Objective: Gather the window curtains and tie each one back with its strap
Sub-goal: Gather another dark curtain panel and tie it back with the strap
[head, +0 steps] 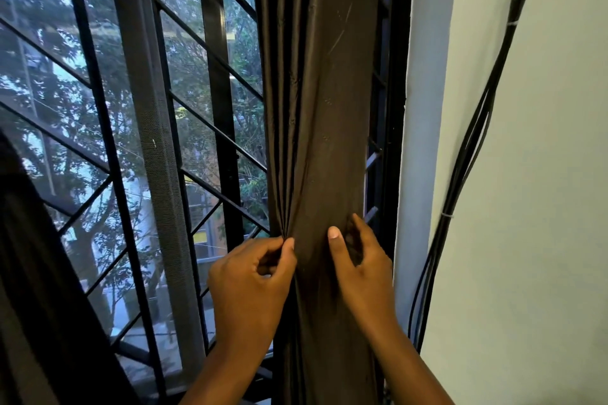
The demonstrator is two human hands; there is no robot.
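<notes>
A dark brown curtain point(324, 92) hangs bunched into a narrow column at the right side of the window. My left hand point(251, 279) pinches several folds together at the curtain's left edge. On the right edge, my right hand point(360, 265) wraps around the fabric, thumb in front and fingers behind. A second dark curtain point(36, 289) fills the lower left corner. No strap shows in this view.
A black window grille point(108, 148) with diagonal bars and a mesh screen point(154, 128) stands behind the curtains, trees outside. To the right, a white wall point(539, 207) carries a bundle of black cables point(467, 161) running down it.
</notes>
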